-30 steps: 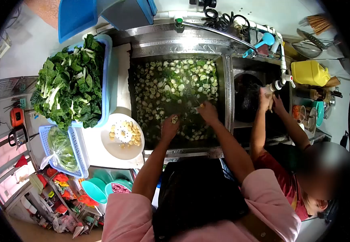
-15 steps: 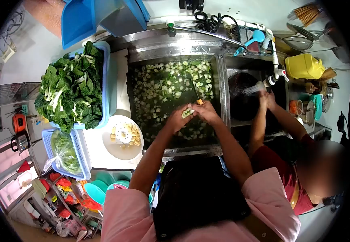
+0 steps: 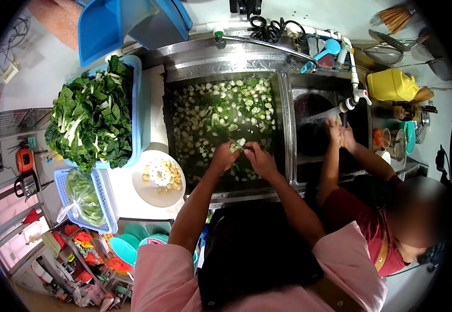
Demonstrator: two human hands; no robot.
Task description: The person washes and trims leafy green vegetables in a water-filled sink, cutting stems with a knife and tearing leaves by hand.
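Over the water in the left sink basin (image 3: 287,130), my left hand (image 3: 223,157) is closed on a small pale-green bok choy piece (image 3: 234,147). My right hand (image 3: 260,162) is closed round a small knife; its thin blade (image 3: 233,140) lies against the piece, and the fingers hide the handle. Many cut bok choy pieces (image 3: 226,108) float in the water beyond and around both hands.
Left of the basin are a blue basket (image 3: 138,112) of leafy greens (image 3: 93,112), a white colander (image 3: 176,171) with pale slices, and a basket (image 3: 106,208) with bagged greens. At right, a co-worker's hands (image 3: 340,132) are under a running tap (image 3: 360,98).
My hands have moved slightly down and the knife has turned, its blade now at the piece instead of pointing away over the water. The co-worker's hands have shifted under the tap.
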